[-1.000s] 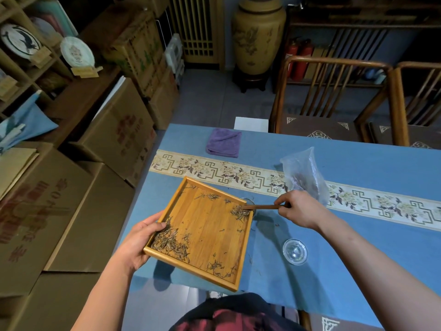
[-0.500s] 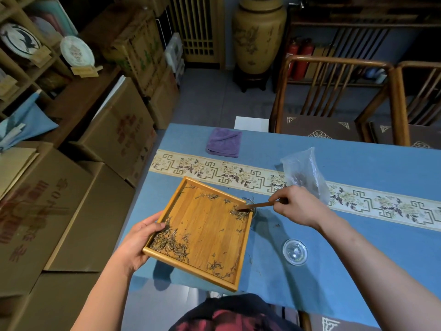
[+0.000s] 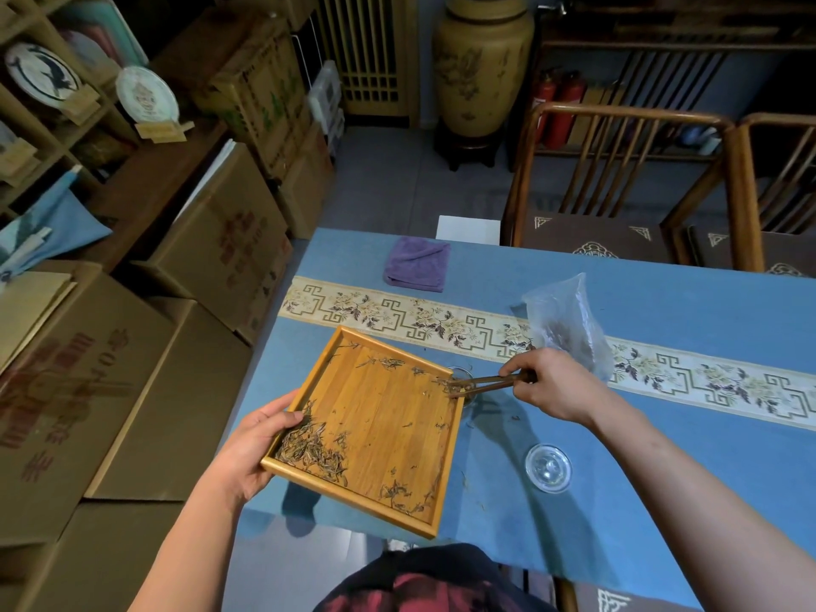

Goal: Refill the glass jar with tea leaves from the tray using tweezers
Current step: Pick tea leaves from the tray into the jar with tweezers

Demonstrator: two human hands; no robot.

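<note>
Two hands at work, taken left to right. Left hand [image 3: 254, 450] gripping the near-left edge of the tray [image 3: 435, 519], thumb curled over the rim beside the biggest heap of leaves [image 3: 311, 452], tray lifted off the table [image 3: 662, 501] and tilted. Thinner scatters elsewhere on the wood: a few wisps along the far edge, a small cluster in the near-right corner, a little clump at the right rim. Just past that right rim, jar [image 3: 461, 382] standing on the cloth (only part of its glass mouth visible behind the tray edge, fill level impossible to tell). Tweezers [image 3: 483, 384] reaching from the right across the jar mouth, tips at the tray's right rim among that clump; whether any leaves actually caught between the tips, cannot tell. Right hand [image 3: 552, 386] pinching the tweezers at their back end, fingers curled round them. Farther right, a clear bag [image 3: 565, 324] behind the hand and a glass lid [image 3: 547, 468] lying near the forearm.

By the look of it, refill under way but far from done: most of the leaves left in the near-left heap, lid off.
</note>
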